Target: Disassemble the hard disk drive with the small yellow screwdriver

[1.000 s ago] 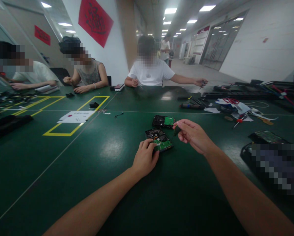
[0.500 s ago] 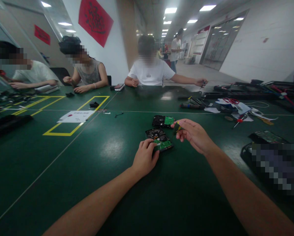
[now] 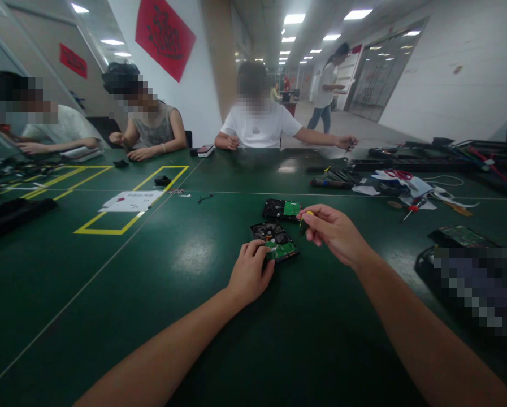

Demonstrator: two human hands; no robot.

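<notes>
A black hard drive (image 3: 273, 239) with a green circuit board lies on the dark green table (image 3: 172, 316) in front of me. My left hand (image 3: 250, 272) grips its near left edge, fingers curled over it. My right hand (image 3: 336, 233) hovers just right of the drive, fingers pinched on a small screwdriver (image 3: 304, 221) with a yellow-and-dark handle, its tip pointing down at the drive. A second hard drive (image 3: 282, 209) with a green board lies just behind the first.
Three people sit along the far edge; one in a white shirt (image 3: 259, 125) reaches right. Tools, scissors and cables (image 3: 399, 183) clutter the right. A white sheet (image 3: 130, 201) lies in a yellow-taped rectangle. A black tray (image 3: 11, 215) sits left, dark devices (image 3: 460, 237) right.
My right hand has shifted slightly and turned the screwdriver between its fingers. My left hand has stayed on the drive. A person in the far corridor has walked to the right.
</notes>
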